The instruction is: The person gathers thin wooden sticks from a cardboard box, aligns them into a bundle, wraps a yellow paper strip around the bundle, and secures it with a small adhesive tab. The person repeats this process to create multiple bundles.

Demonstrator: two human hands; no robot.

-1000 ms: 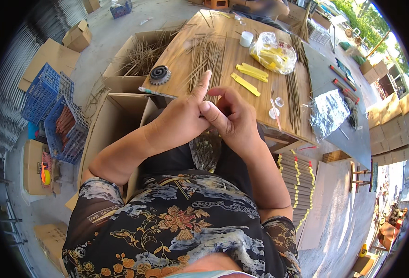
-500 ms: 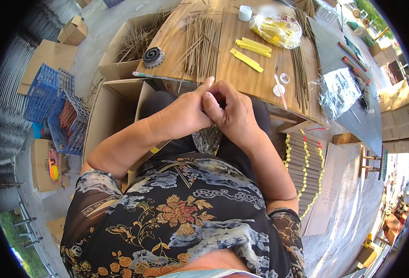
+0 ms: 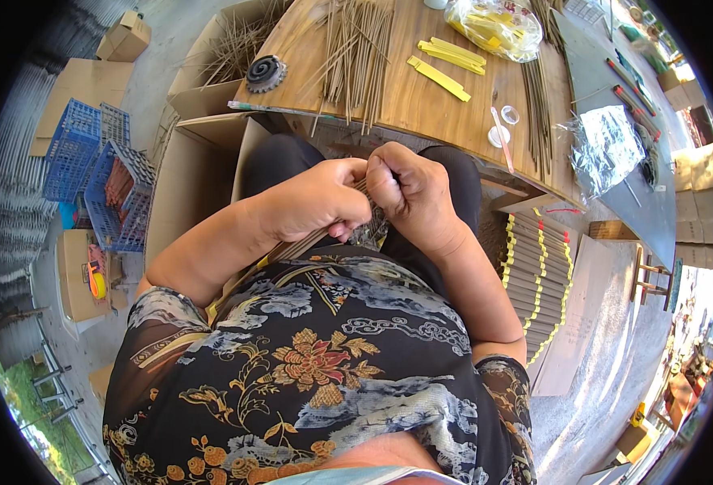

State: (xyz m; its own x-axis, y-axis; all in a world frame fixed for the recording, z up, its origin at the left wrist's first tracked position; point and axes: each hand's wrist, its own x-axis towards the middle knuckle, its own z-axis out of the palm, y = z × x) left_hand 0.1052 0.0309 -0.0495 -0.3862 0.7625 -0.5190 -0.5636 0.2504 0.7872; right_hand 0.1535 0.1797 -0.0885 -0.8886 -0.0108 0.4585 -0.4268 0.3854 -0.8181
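Observation:
Over my lap, my left hand [image 3: 324, 202] is closed round a bundle of thin brown sticks [image 3: 301, 245]. The bundle runs back under my left forearm toward my body, and a yellow band shows on it. My right hand [image 3: 411, 190] sits against the bundle's far end, its fingers curled in tightly. What the right fingers pinch is hidden. Beyond my hands, loose thin brown sticks [image 3: 358, 65] lie on the wooden table [image 3: 421, 109]. Yellow paper strips [image 3: 439, 78] lie to their right.
An open cardboard box [image 3: 203, 166] stands by my left knee, near blue crates [image 3: 118, 198]. A coiled dark disc [image 3: 266, 74] rests at the table's left corner. At the right are a clear bag [image 3: 498, 28], foil [image 3: 607, 149] and stacked yellow-banded bundles [image 3: 538, 275].
My left hand has drawn back toward my body and turned, with its fingers wrapped round the bundle. My right hand has closed tighter. More of the bundle shows, and the view has shifted slightly.

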